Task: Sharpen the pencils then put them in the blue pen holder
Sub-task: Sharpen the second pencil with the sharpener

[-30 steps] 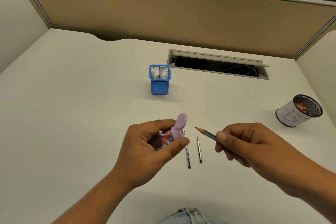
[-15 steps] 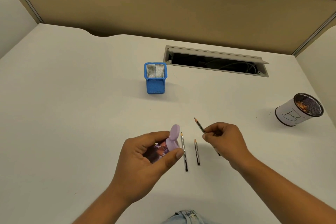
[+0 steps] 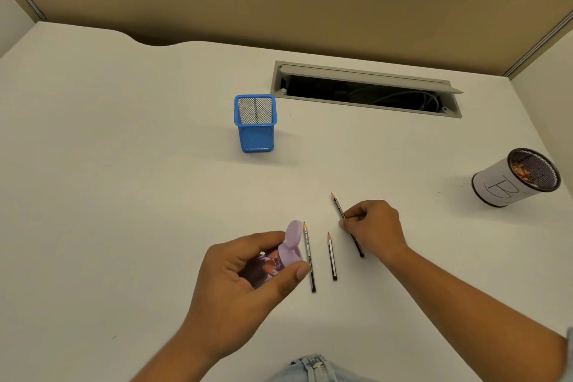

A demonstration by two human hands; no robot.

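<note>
My left hand (image 3: pixel 248 282) grips a purple pencil sharpener (image 3: pixel 286 250) with a pictured body and its lid flipped up, held just above the desk. Two dark pencils lie side by side to its right, a longer pencil (image 3: pixel 309 257) and a shorter pencil (image 3: pixel 331 257), tips pointing away from me. My right hand (image 3: pixel 372 228) pinches a third pencil (image 3: pixel 338 205) low at the desk surface, tip pointing up-left; its far end shows below my hand. The blue mesh pen holder (image 3: pixel 255 124) stands upright farther back, apart from both hands.
A white-wrapped mesh cup (image 3: pixel 511 178) marked "B", holding shavings, stands at the right. An open cable slot (image 3: pixel 366 90) lies behind the holder. Tan partition walls border the white desk (image 3: pixel 124 164).
My right hand has lowered the third pencil from the air down onto the desk, right of the other two. The left hand keeps holding the sharpener. The camera tilted down.
</note>
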